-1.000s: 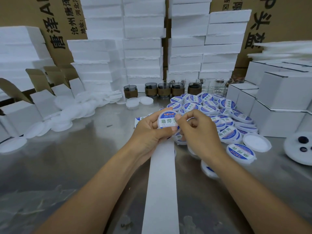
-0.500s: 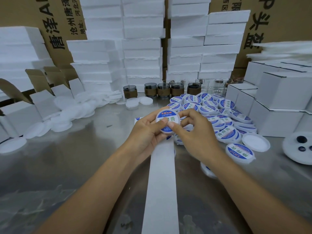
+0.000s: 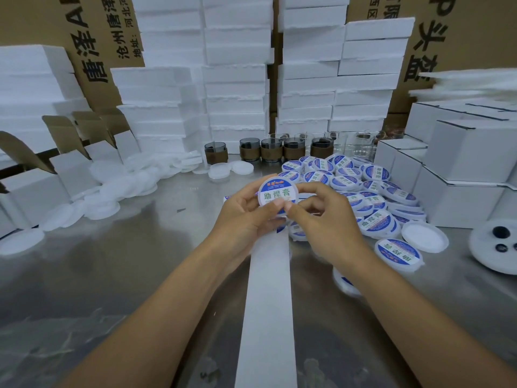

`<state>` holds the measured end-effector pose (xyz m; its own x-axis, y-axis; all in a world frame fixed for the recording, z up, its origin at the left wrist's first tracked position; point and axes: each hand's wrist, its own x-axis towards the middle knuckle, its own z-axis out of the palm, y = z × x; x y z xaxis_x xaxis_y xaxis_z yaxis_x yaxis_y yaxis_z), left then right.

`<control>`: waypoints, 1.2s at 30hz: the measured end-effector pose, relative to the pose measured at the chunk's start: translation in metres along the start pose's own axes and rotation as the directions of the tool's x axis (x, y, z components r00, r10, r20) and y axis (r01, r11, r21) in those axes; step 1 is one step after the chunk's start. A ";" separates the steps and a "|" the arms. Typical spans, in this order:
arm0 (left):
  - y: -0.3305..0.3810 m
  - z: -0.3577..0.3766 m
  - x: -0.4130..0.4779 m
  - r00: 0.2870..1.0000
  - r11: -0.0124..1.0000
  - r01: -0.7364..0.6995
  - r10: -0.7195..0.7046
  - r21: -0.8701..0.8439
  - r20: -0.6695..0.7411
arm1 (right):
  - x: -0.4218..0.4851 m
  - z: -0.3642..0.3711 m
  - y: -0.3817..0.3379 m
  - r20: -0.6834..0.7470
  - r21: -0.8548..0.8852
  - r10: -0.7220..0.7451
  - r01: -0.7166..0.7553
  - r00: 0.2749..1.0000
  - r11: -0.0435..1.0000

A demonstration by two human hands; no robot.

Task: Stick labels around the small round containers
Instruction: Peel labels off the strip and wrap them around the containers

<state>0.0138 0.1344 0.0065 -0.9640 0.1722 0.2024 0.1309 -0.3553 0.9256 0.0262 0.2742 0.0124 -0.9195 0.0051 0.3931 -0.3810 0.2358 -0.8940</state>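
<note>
A long white paper strip (image 3: 268, 303) lies on the shiny metal desk (image 3: 112, 275) and runs from the near edge up to the hands. Above its far end the left hand (image 3: 243, 217) and the right hand (image 3: 333, 219) meet. Both hold one small round container (image 3: 277, 191) just above the desk, upright on its edge, with the blue and white printed top facing the camera. The fingers (image 3: 253, 196) of the left hand are curled round its left rim, and the right hand pinches its lower right rim. To the right, beside the right hand, a pile of labelled containers (image 3: 347, 180) lies on the desk, and one open white lid (image 3: 424, 236) is near it. To the left lie many plain white lids (image 3: 112, 191). Farther back stands a row of dark glass cups (image 3: 271, 152). White boxes (image 3: 458, 169) are stacked at the right. Behind everything rise stacks of white foam blocks (image 3: 235, 79) and brown cartons (image 3: 92, 37).
</note>
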 end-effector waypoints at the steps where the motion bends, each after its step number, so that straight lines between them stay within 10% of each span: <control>1: -0.001 0.000 0.000 1.000 1.000 -0.009 0.009 0.029 0.001 | 0.000 0.000 0.000 -0.011 0.023 0.018 -0.018 1.000 1.000; 21: 0.011 -0.008 0.001 0.936 0.986 0.000 -0.059 -0.169 -0.347 | 0.015 -0.047 0.022 -0.490 -0.457 -0.024 -0.234 0.871 0.858; 29: 0.018 -0.019 0.011 0.898 0.983 -0.096 0.018 -0.155 -0.441 | -0.017 0.015 -0.010 0.224 -0.708 -0.204 0.303 0.953 0.638; 36: 0.029 -0.075 0.070 0.765 0.970 -0.020 0.171 0.243 -0.621 | -0.014 0.024 -0.005 0.294 -0.796 -0.095 0.299 0.951 0.527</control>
<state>-0.0675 0.0676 0.0237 -0.8587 -0.4994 0.1146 0.2021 -0.1246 0.9714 0.0389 0.2496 0.0059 -0.8669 -0.3034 0.3955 -0.3980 0.8989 -0.1830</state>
